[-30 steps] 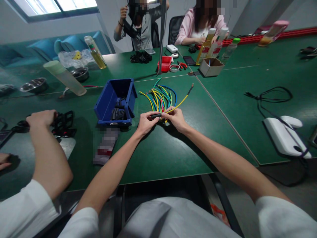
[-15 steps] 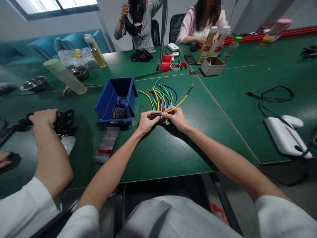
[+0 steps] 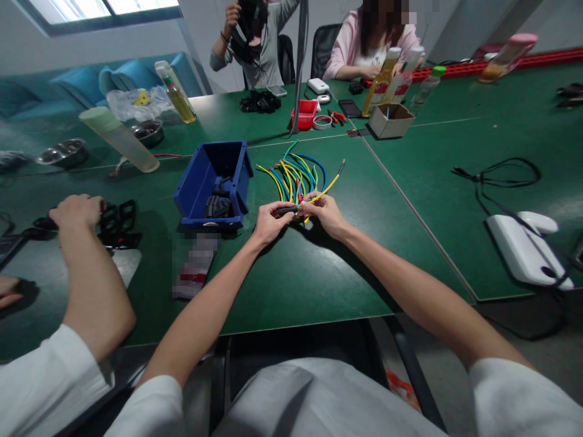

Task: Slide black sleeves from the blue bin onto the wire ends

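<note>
Between thumb and fingers, my left hand [image 3: 269, 223] pinches a short black tube [image 3: 286, 210] that points toward my right hand. My right hand [image 3: 326, 213] is closed on a yellow wire [image 3: 332, 184], whose dark-tipped far end sticks up and to the right. The fingertips of both hands nearly meet where tube and wire come together; whether the wire is inside the tube I cannot tell. Just beyond my hands lies a bundle of yellow, green and blue wires [image 3: 283, 176] on the green table [image 3: 291, 279]. A blue bin [image 3: 189, 194] with black pieces inside stands left of the bundle.
A co-worker's arm [image 3: 86, 267] rests at the left over black parts. A pixelated packet [image 3: 197, 267] lies before the bin. Farther back are a red box [image 3: 304, 115], a cardboard box [image 3: 392, 124] and bottles. A white device [image 3: 523, 249] with a black cable is at right.
The free end of the yellow wire has shifted left and a little down as my right hand's grip moved slightly. My left hand stays almost in place with the black tube.
</note>
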`<state>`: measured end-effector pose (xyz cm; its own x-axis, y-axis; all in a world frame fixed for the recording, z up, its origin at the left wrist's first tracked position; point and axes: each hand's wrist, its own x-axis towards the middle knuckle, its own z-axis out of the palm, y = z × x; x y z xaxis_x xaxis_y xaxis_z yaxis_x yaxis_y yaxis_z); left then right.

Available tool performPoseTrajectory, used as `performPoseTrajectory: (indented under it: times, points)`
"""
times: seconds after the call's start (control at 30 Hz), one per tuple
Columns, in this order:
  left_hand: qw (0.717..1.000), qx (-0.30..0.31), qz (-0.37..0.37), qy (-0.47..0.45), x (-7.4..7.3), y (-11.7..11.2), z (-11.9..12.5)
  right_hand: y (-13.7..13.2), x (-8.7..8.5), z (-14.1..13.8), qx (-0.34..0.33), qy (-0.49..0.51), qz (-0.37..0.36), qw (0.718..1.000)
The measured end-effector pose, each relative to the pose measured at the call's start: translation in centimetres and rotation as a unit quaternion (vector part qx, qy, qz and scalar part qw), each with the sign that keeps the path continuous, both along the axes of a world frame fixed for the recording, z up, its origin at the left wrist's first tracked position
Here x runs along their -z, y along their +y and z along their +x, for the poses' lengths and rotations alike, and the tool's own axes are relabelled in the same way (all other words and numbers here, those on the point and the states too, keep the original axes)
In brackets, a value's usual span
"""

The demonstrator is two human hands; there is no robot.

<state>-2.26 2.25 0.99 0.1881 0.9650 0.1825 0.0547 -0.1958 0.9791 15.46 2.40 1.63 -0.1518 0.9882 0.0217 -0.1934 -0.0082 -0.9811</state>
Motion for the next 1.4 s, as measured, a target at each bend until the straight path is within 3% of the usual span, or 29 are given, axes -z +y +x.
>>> performPoseTrajectory:
  times: [1.4]
  points:
    - [1.000, 0.008, 0.000, -0.012, -0.20, -0.12, 0.01, -0.12, 0.01, -0.05, 0.009, -0.001, 0.019, 1.000]
